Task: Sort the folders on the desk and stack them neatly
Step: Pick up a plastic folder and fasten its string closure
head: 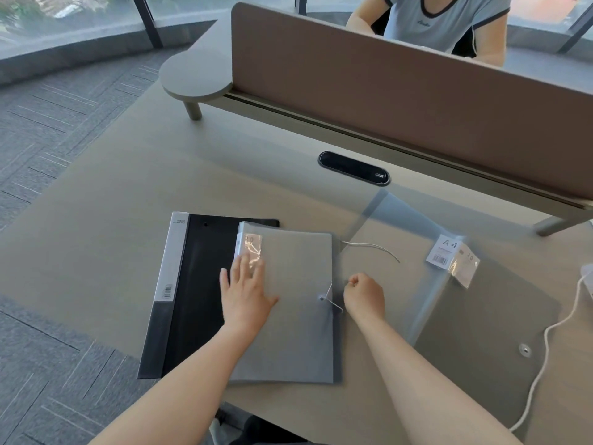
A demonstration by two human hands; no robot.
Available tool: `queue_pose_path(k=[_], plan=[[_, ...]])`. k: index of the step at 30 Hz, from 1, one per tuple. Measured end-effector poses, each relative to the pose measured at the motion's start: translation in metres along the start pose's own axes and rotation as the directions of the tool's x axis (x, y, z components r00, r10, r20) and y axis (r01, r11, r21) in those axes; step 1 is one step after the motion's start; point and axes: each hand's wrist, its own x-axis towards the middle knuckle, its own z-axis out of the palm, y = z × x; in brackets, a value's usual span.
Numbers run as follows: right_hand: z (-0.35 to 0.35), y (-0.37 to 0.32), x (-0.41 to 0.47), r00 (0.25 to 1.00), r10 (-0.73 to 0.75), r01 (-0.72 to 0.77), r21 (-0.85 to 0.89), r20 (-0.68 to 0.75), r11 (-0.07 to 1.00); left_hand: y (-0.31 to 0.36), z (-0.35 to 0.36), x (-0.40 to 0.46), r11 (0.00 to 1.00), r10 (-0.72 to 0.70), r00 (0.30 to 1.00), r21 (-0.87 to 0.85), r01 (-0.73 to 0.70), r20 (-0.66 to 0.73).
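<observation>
Head view: "A4" label [448, 248] on translucent folder [487, 303], right of black folder [192, 284].

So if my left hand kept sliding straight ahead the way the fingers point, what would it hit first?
The left hand lies flat on the translucent grey folder, fingers pointing away. First in line is probably the shiny label sticker at the folder's top corner, then bare desk.

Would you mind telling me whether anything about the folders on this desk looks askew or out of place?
Yes. The grey folder lies crookedly across the black folder, edges unaligned, its elastic cord loose off the button. The translucent folder sits apart to the right, angled, its flap open. The left hand presses the grey folder; the right hand pinches the cord.
</observation>
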Motion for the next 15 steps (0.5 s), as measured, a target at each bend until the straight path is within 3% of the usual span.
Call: queue_pose_path(k=[6,9,12,15], plan=[[-0.002,-0.007,-0.003,0.979,0.120,-0.126,0.030,0.163,0.992,-0.004,-0.016,0.002,0.883,-0.363,0.931,-0.303,0.359,0.043],[0.013,-0.001,0.013,0.949,0.218,-0.258,0.167,0.227,0.952,-0.007,-0.018,0.010,0.714,-0.490,0.856,-0.486,0.504,0.166],[0.020,0.007,0.023,0.929,0.255,-0.335,0.313,0.270,0.889,-0.018,-0.022,0.018,0.567,-0.506,0.829,-0.631,0.529,0.239],[0.016,-0.003,0.011,0.930,0.259,-0.339,0.338,0.260,0.878,-0.029,-0.030,0.022,0.405,-0.500,0.828,-0.778,0.481,0.252]])
